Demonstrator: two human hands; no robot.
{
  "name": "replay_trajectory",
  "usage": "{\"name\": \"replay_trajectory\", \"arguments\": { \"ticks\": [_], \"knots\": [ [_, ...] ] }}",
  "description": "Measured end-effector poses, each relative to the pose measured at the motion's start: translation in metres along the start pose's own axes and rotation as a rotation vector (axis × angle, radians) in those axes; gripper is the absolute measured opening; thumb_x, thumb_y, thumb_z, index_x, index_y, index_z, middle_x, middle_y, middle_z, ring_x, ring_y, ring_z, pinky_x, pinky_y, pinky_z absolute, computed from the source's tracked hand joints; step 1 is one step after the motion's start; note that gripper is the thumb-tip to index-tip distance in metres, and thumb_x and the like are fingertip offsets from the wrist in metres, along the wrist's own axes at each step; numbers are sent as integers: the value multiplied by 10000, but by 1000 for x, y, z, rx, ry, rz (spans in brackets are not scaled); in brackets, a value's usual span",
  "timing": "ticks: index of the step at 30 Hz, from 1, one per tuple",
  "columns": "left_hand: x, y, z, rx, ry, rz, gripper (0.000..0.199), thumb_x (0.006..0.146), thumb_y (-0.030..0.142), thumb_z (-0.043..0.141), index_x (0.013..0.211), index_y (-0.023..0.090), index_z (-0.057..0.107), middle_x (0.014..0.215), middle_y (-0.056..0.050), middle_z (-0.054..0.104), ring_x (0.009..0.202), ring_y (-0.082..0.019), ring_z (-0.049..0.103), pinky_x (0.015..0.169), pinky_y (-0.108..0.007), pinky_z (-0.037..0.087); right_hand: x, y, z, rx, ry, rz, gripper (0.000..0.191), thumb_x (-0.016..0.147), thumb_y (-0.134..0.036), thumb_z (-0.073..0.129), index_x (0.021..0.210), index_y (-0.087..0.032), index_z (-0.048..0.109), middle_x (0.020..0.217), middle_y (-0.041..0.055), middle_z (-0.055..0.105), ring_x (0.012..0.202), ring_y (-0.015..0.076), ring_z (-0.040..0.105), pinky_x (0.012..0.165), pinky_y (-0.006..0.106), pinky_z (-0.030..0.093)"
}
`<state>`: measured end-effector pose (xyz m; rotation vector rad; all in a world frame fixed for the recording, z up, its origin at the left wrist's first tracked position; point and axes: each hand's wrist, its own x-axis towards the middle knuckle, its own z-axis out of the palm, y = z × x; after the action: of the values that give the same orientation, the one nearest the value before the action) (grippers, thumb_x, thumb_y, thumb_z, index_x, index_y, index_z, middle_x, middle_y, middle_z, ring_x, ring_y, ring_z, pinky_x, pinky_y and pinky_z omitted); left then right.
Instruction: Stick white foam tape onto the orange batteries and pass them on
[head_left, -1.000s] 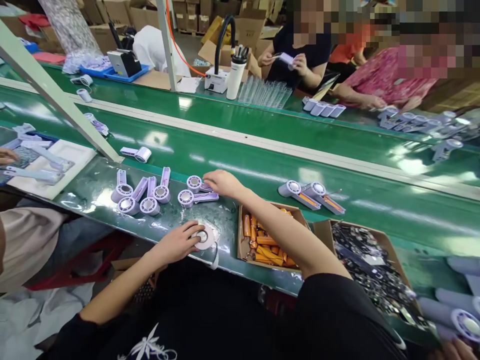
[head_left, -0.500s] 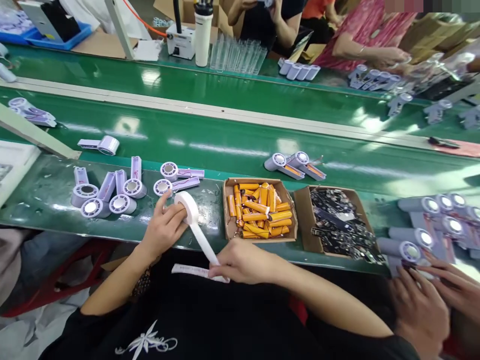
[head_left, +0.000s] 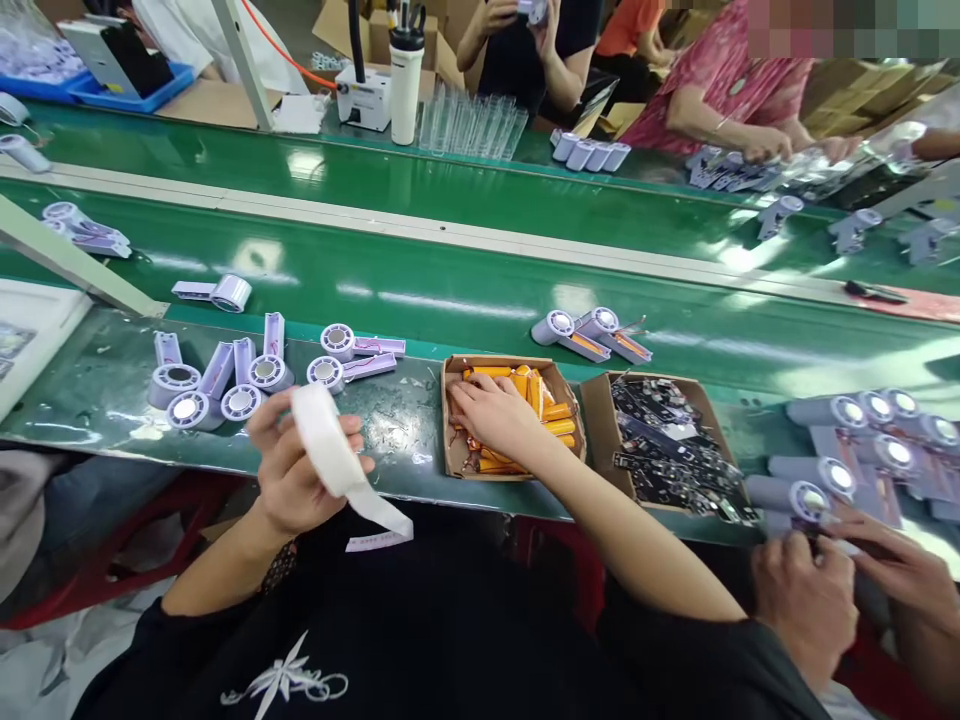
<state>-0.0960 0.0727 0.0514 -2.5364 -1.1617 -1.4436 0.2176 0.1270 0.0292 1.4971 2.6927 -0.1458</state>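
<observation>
My left hand (head_left: 300, 465) is closed on a roll of white tape (head_left: 324, 440), with fingers through and around it. A loose strip hangs from the roll and folds back over my black shirt. My right hand (head_left: 491, 408) reaches into a cardboard box (head_left: 448, 455) of orange cylindrical battery cells (head_left: 551, 395) with wires. Its fingertips are down among the cells at the box's left side, so I cannot tell whether they grip one. Left of the box lie several lilac fan housings (head_left: 241, 402) with round ends and open handles.
A second box holds dark circuit boards (head_left: 664, 440). At the right, a co-worker's hands (head_left: 806, 600) work beside several fan bodies (head_left: 847, 412). More fan units (head_left: 592, 330) lie on the green conveyor (head_left: 420, 270). People sit across the line.
My right hand has let go of the tape strip and moved right and up into the box of orange cells. My left hand has shifted left, turning the roll.
</observation>
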Motion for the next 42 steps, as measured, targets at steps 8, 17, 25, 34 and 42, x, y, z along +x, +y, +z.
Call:
{"name": "replay_trajectory", "arguments": {
  "ticks": [8, 17, 25, 34, 42],
  "knots": [
    [20, 11, 22, -95, -494, 336, 241, 990, 34, 610, 1136, 186, 728, 1167, -77, 748, 1480, -323, 472, 1043, -441, 659, -31, 6, -14, 683, 435, 55, 69, 955, -237, 721, 1004, -232, 770, 1045, 68, 675, 973, 233, 705, 912, 410, 579],
    [27, 18, 39, -26, -554, 507, 156, 965, 41, 663, 1037, 154, 743, 1110, -70, 745, 1327, -283, 633, 1053, -373, 637, -66, -65, -9, 1026, 953, 185, 140, 883, -188, 805, 800, -265, 723, 919, 25, 640, 959, 220, 745, 875, 424, 661],
    [37, 16, 37, 40, -773, 557, 293, 961, -13, 572, 981, 198, 775, 1070, -39, 765, 1243, -206, 669, 1128, -309, 553, -75, -63, 9, 1395, 385, 301, 408, 946, -353, 757, 1337, -245, 711, 1288, 103, 757, 1181, 262, 746, 1029, 432, 635],
    [72, 27, 43, -59, -761, 589, 309, 993, 34, 562, 1033, 237, 791, 1044, -47, 763, 1099, -197, 670, 1035, -325, 558, -67, -49, -8, 1419, 505, 378, 406, 893, -378, 810, 1269, -231, 762, 1082, 66, 828, 1008, 254, 801, 932, 408, 667],
    [19, 72, 41, -204, -527, 499, 185, 1049, 182, 601, 945, 206, 752, 826, -21, 684, 818, -180, 575, 683, -341, 498, -62, -54, 5, 1655, 1167, 495, 404, 944, -442, 790, 1329, -381, 685, 1366, 33, 733, 1208, 221, 739, 977, 401, 654]
  ]
}}
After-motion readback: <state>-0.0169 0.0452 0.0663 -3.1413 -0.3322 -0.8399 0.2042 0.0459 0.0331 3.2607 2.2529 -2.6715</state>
